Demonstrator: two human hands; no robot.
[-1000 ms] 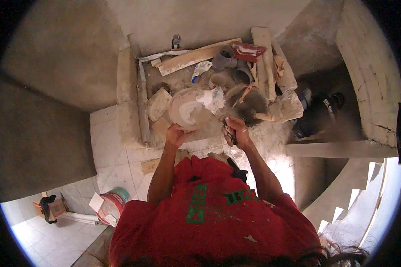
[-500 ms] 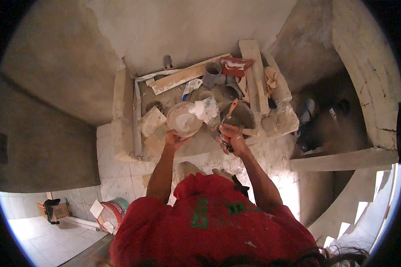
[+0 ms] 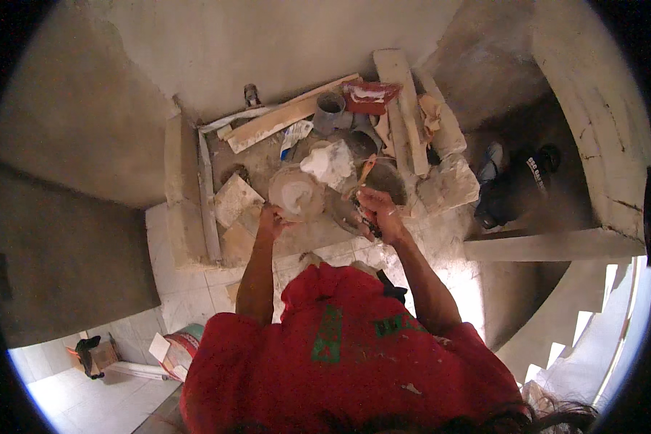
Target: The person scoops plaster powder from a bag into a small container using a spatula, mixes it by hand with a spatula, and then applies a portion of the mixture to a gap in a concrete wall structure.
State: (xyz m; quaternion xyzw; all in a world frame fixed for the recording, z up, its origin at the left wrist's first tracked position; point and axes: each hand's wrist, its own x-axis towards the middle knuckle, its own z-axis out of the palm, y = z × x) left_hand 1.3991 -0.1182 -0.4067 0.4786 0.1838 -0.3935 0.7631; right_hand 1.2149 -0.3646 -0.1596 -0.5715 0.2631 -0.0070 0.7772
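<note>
My left hand [image 3: 271, 220] grips the near left rim of a round, shallow bowl [image 3: 315, 210] with whitish paste inside. Closed around a dark-handled tool [image 3: 371, 226], my right hand [image 3: 382, 213] is just right of the bowl; the tool's working end is hard to make out. Beyond the bowl's rim sits a crumpled white bag [image 3: 330, 165] with what looks like white powder. An orange-handled tool [image 3: 368, 168] leans up from a dark round bucket [image 3: 387, 181] behind my right hand.
Low masonry walls [image 3: 183, 188] enclose the work area. Inside lie a long board [image 3: 289, 116], grey pipe pieces [image 3: 330, 108], a reddish tray [image 3: 370, 96] and upright-running planks [image 3: 400, 108]. Dark bags or clothes [image 3: 517, 184] fill the right niche. Behind left stands a bucket [image 3: 184, 343].
The view has shifted slightly. The white bag, earlier over the bowl's right edge, now appears behind it, and my right hand with its tool has come closer to the bowl.
</note>
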